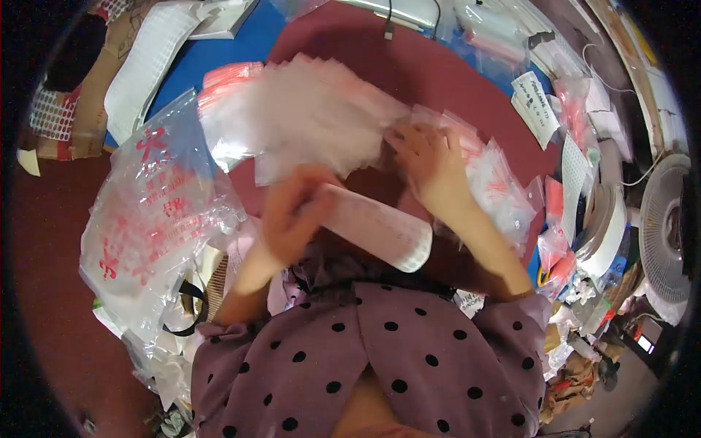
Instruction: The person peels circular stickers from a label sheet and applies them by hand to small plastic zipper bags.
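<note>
My left hand [296, 215] is closed around one end of a long whitish strip [376, 226]. The strip slants down to the right, with faint marks and a row of dots near its far end; it looks like a strip of labels, but blur hides the detail. My right hand [431, 160] is slightly blurred, fingers bent and apart, the tips at the edge of the bags; its thumb is hidden. Beyond both hands lie fanned-out clear plastic zip bags [314, 109] with reddish edges. More such bags [496, 179] lie right of my right hand.
A large clear plastic bag with red print [164, 190] hangs at the left. Behind the bags is a dark red round surface [336, 36]. A printed paper slip [535, 109] lies at the right, near clutter and a fan [666, 226]. A cable plug [388, 31] lies at the back.
</note>
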`<action>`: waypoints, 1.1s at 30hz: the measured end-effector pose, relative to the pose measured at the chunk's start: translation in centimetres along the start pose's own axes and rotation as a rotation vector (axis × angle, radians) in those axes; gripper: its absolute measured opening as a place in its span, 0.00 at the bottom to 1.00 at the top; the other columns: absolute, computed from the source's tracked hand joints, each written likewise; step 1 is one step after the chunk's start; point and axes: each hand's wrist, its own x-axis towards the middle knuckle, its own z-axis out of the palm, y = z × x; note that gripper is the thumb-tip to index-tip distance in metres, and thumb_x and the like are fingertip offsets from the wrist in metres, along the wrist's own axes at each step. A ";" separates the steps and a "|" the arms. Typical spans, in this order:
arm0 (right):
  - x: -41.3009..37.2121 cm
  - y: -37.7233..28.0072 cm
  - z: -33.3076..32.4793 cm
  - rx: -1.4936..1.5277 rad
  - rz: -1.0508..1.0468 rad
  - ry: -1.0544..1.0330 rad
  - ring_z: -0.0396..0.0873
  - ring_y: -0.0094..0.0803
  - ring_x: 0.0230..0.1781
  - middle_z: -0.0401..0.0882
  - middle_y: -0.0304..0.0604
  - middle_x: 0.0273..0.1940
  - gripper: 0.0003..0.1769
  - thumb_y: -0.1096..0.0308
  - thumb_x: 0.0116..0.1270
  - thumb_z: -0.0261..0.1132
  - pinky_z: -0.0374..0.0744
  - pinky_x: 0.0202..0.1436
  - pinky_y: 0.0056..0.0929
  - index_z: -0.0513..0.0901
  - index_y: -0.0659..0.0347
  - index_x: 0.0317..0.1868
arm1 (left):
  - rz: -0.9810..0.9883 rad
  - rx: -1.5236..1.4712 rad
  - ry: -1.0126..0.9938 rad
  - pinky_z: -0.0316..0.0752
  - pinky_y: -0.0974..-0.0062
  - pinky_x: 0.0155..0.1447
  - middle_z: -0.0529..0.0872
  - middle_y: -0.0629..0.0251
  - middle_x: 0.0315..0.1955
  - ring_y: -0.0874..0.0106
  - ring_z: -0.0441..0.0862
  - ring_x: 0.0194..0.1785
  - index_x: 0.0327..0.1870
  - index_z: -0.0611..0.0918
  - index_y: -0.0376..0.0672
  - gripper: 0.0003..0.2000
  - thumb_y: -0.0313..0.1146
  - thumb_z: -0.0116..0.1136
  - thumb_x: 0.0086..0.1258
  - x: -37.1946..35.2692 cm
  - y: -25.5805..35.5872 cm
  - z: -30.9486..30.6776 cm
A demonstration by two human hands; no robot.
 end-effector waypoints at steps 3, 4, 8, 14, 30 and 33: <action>-2.3 -0.4 -1.4 -0.016 0.157 -0.189 0.69 0.39 0.54 0.73 0.42 0.54 0.23 0.71 0.52 0.62 0.66 0.54 0.40 0.77 0.59 0.52 | 0.043 -0.099 0.312 0.66 0.85 0.39 0.73 0.75 0.29 0.83 0.70 0.33 0.44 0.75 0.40 0.08 0.26 0.54 0.65 1.8 1.8 -1.6; -2.8 -0.5 -1.8 -0.023 0.170 -0.183 0.69 0.39 0.54 0.73 0.42 0.54 0.23 0.71 0.52 0.62 0.66 0.54 0.40 0.77 0.59 0.52 | 0.072 -0.192 0.447 0.65 0.87 0.39 0.73 0.76 0.29 0.84 0.70 0.33 0.44 0.76 0.40 0.08 0.26 0.54 0.65 3.1 2.9 -1.3; -4.6 -0.5 -2.1 0.008 0.275 -0.142 0.67 0.40 0.57 0.73 0.44 0.55 0.24 0.71 0.53 0.61 0.63 0.58 0.43 0.76 0.59 0.53 | 0.347 -0.123 0.604 0.62 0.88 0.37 0.72 0.76 0.29 0.86 0.67 0.34 0.46 0.74 0.39 0.10 0.29 0.53 0.66 8.8 5.1 -0.3; -6.2 -0.7 -4.9 0.108 0.296 -0.043 0.67 0.43 0.58 0.72 0.46 0.55 0.23 0.70 0.55 0.61 0.61 0.61 0.47 0.76 0.60 0.54 | 0.471 -0.144 0.431 0.65 0.84 0.32 0.75 0.73 0.31 0.82 0.69 0.31 0.49 0.73 0.38 0.14 0.28 0.57 0.64 23.3 -0.6 1.2; -21.6 5.5 -9.7 -0.153 0.754 -0.047 0.68 0.47 0.59 0.74 0.52 0.54 0.17 0.71 0.65 0.54 0.60 0.66 0.47 0.73 0.64 0.54 | 0.674 1.192 -0.183 0.69 0.65 0.46 0.79 0.64 0.42 0.61 0.73 0.47 0.38 0.81 0.41 0.09 0.27 0.60 0.54 13.0 -2.2 9.1; -21.7 5.5 -9.7 -0.076 0.766 -0.002 0.70 0.48 0.57 0.74 0.52 0.52 0.16 0.73 0.63 0.56 0.62 0.66 0.46 0.74 0.63 0.52 | 0.658 1.258 -0.226 0.70 0.63 0.46 0.79 0.63 0.39 0.61 0.73 0.46 0.37 0.80 0.41 0.09 0.28 0.60 0.53 12.8 -2.0 10.2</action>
